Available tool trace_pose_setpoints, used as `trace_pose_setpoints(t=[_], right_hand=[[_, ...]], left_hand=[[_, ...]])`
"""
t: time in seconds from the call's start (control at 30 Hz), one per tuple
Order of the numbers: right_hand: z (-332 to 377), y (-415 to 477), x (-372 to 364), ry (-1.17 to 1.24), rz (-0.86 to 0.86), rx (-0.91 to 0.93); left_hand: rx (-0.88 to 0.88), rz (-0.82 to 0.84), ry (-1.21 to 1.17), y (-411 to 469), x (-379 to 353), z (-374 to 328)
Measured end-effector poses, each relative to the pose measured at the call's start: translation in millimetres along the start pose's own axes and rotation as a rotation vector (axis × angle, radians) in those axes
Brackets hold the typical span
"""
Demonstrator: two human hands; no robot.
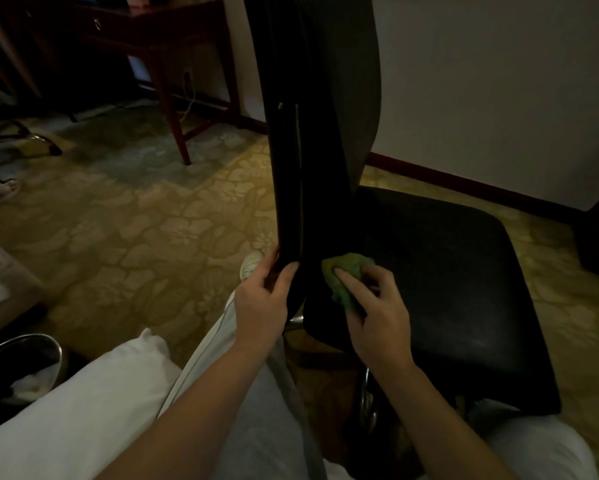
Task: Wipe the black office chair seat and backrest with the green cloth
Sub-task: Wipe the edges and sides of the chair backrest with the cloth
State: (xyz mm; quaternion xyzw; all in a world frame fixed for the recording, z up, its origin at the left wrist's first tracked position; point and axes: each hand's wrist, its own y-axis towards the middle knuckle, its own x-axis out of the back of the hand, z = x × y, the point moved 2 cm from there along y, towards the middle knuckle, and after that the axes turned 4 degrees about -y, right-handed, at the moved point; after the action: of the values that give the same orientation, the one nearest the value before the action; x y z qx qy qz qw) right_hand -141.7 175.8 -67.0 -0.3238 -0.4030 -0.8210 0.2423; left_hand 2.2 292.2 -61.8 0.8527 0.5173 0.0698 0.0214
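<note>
On my feed, the left hand (261,299) gripped the black chair's backrest (320,133) at its lower edge, fingers curled round it, while the right hand (374,315) pinched the bunched green cloth (346,273) against the seat (447,289), just beside the backrest.

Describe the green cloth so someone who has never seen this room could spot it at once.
Look for the black office chair standing on the patterned carpet. Low down, where its upright backrest meets the seat, the right hand holds the green cloth, bunched small. It is the only bright thing against the black upholstery.
</note>
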Motion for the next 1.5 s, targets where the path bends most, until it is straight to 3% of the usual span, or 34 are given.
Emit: trace_pose_setpoints(t=[0.43, 0.53, 0.63, 0.8, 1.03, 1.1, 1.23, 1.4, 1.5], right_hand=[[-15.7, 0.7, -38.3, -0.023, 0.086, 0.005], [-16.2, -6.1, -55.8, -0.088, 0.209, 0.018], [-15.2, -11.0, -68.1, -0.066, 0.366, -0.121], [-10.8, -17.8, -50.6, 0.044, 0.231, -0.09], [12.9, -4.4, 4.2, 0.193, -0.126, -0.041], [12.7, 2.5, 1.7, 0.184, -0.144, -0.035], [4.0, 0.6, -34.6, 0.101, 0.028, -0.114], [-12.1, -22.9, -68.6, 0.006, 0.362, -0.241], [-10.4, -29.4, -56.0, 0.072, 0.302, -0.274]], left_hand=[[-0.001, -0.003, -0.011, 0.4, -2.5, -1.2], [0.005, -0.007, -0.028, -1.1, -3.8, -1.8], [0.007, -0.002, -0.03, -1.0, -4.5, -1.4], [-0.021, -0.008, 0.008, -1.8, -2.5, 2.2], [-0.005, -0.023, -0.007, -1.9, -2.6, 5.5], [0.003, -0.011, 0.002, -0.8, -3.1, 7.9], [0.028, -0.001, -0.024, -0.8, -2.1, 3.2], [0.032, 0.026, -0.032, -2.2, -1.0, -0.4], [0.033, 0.035, -0.03, -1.4, 1.5, -2.6]])
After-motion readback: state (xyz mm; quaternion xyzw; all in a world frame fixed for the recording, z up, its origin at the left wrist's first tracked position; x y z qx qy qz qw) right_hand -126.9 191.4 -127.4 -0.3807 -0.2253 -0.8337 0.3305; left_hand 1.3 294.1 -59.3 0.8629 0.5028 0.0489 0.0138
